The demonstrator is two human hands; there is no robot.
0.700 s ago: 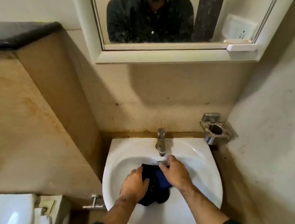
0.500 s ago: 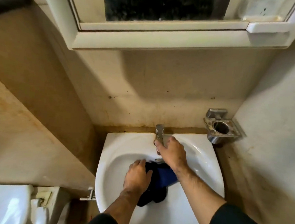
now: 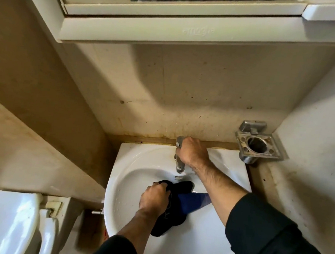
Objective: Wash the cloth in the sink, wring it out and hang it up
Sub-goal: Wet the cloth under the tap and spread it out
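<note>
A dark cloth [image 3: 176, 209] with a blue part lies bunched in the bowl of the white sink [image 3: 131, 164]. My left hand [image 3: 154, 198] is closed on the cloth's near-left side and presses it into the bowl. My right hand [image 3: 193, 154] is wrapped around the top of the metal tap [image 3: 178, 165] at the sink's back rim. No stream of water shows under the spout. My right forearm crosses over the cloth's blue corner.
A metal cup holder [image 3: 258, 146] is fixed to the wall at the back right of the sink. A white mirror cabinet [image 3: 170, 31] hangs overhead. A white toilet cistern [image 3: 8, 222] stands at the lower left. Stained beige walls close in on both sides.
My right hand left the cloth and rose to the tap, where it now grips the top. My left hand stayed on the cloth. The view tilted downward and closer.
</note>
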